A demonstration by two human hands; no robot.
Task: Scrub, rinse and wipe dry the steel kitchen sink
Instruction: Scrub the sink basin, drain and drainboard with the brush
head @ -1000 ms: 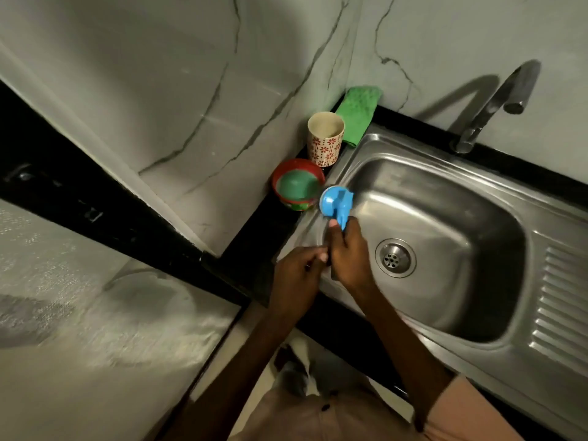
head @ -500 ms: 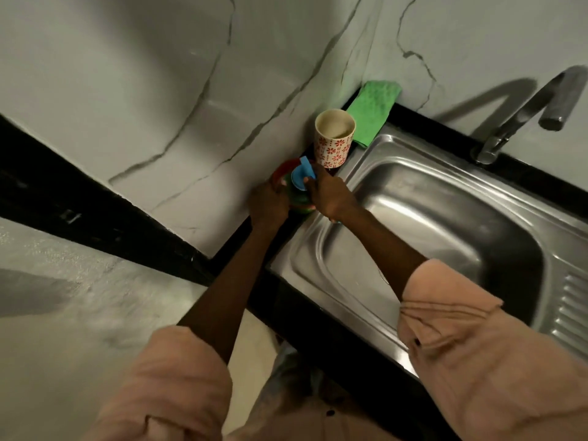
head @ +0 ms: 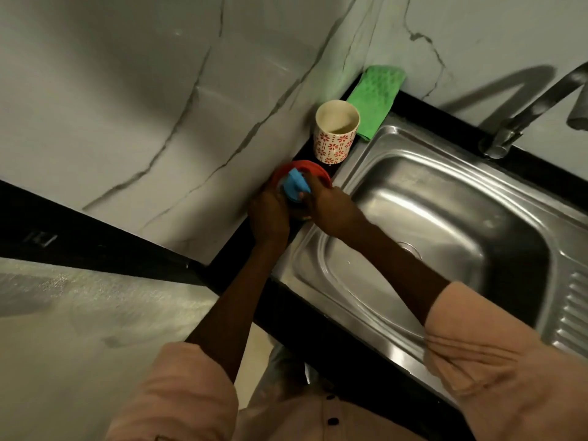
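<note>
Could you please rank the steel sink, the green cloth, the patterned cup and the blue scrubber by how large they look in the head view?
1. Steel sink, by far the largest.
2. Green cloth.
3. Patterned cup, close to the cloth, so this order is unsure.
4. Blue scrubber, partly hidden by the right hand.

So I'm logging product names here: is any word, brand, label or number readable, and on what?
None can be read.
White paper cup: red flower pattern only, no words.
Round red tub, blue plastic scrubber, green cloth, steel sink: no lettering visible.
</note>
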